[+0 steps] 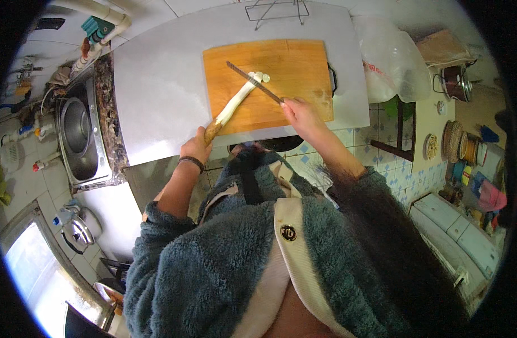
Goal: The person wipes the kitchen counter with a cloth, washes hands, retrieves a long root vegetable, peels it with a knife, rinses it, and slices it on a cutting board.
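Observation:
My left hand [195, 145] grips the brown, unpeeled end of a long root vegetable [233, 104], which looks like a Chinese yam. The rest of it is peeled white and lies slantwise over a wooden cutting board [303, 57]. In my right hand [303, 116] is a knife [268, 92], seen almost edge-on, its dark blade crossing the far end of the yam. A few round white slices [265, 78] rest on the board just beyond the blade. The knife's handle is hidden inside my right fist.
The board lies on a pale countertop [157, 88], near its front edge. A wire rack [277, 17] stands at the back. Left is a metal sink [81, 135]; right, a clear plastic bag [385, 63] and a dark pot [455, 84]. A lidded steel pot [82, 228] stands lower left.

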`<state>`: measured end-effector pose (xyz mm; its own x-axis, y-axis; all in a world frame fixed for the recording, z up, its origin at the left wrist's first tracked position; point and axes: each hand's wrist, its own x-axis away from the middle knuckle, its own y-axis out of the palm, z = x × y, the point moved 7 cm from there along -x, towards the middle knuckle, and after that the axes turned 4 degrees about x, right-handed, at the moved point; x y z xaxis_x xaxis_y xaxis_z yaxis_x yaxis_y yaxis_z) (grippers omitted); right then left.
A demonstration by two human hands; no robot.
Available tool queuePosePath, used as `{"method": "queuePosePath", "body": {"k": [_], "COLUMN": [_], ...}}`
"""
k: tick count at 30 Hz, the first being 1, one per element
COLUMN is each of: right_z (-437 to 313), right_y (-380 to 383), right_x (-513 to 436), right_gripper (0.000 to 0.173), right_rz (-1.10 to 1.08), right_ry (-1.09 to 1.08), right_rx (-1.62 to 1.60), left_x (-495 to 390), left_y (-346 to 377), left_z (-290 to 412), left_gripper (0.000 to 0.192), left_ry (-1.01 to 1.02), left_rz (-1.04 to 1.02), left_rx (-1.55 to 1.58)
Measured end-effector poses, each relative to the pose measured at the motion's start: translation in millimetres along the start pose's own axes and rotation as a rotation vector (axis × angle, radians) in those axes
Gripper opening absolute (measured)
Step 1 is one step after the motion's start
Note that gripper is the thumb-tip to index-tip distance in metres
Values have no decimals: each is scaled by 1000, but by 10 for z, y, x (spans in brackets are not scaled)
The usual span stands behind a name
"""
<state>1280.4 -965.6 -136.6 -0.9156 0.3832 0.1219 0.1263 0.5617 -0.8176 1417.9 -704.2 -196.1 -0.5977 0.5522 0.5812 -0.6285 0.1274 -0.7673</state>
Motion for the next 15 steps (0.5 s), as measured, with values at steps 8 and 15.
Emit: {"method": "queuePosePath", "body": {"k": [8, 15], "right_z": [-67, -62], "right_y": [-34, -52], "right_x": [29, 30], "right_gripper": [20, 22], "right_rz": [-12, -13], "right_ry": [12, 21], "right_rx": [-20, -100], "left_x": [-28, -8], "left_y": [8, 12], "left_z": [-24, -28], "left_gripper": [38, 40], "left_ry": [18, 21], "left_rz": [32, 27], "left_rx": [29, 26]}}
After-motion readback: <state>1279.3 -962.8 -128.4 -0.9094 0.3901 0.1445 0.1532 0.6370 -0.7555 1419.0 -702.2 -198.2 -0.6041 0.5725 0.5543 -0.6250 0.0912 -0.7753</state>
